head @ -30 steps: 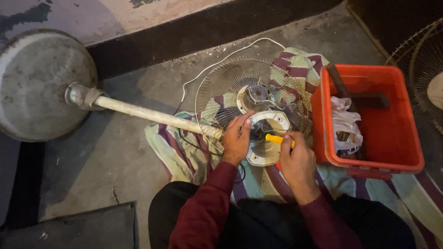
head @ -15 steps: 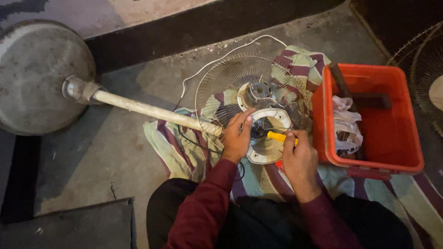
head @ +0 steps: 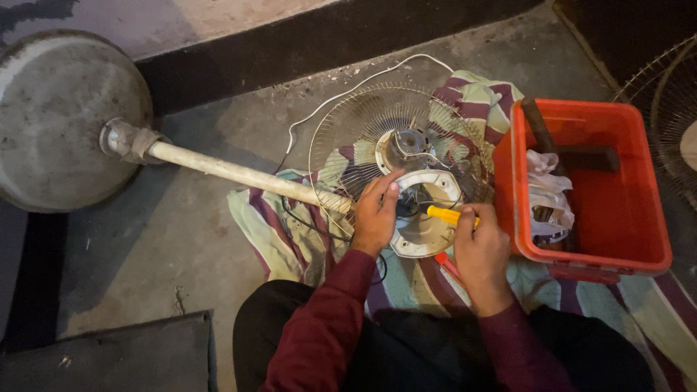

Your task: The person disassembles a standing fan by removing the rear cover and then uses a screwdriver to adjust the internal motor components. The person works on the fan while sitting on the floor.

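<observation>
The person sat on the concrete floor [head: 181, 239] with a pedestal fan laid flat across a striped cloth [head: 283, 232]. The left hand [head: 376, 214] rested on the rim of the white motor housing [head: 425, 218], fingers curled over its edge in a clenched grip. The right hand [head: 481, 247] was closed around a yellow-handled screwdriver [head: 446, 215], whose tip pointed into the housing's open centre beside the left fingertips. Behind the housing lay the wire fan guard [head: 363, 138], with the motor [head: 408, 144] showing through its middle. The cream fan pole [head: 232, 174] ran left from the housing to the round grey base [head: 65, 116]. A white cord [head: 341, 94] looped past the guard. Just right of the hands stood a red plastic bin [head: 632, 247]; inside it lay a crumpled white plastic bag [head: 544, 192] and a dark-handled hammer [head: 559, 149].
</observation>
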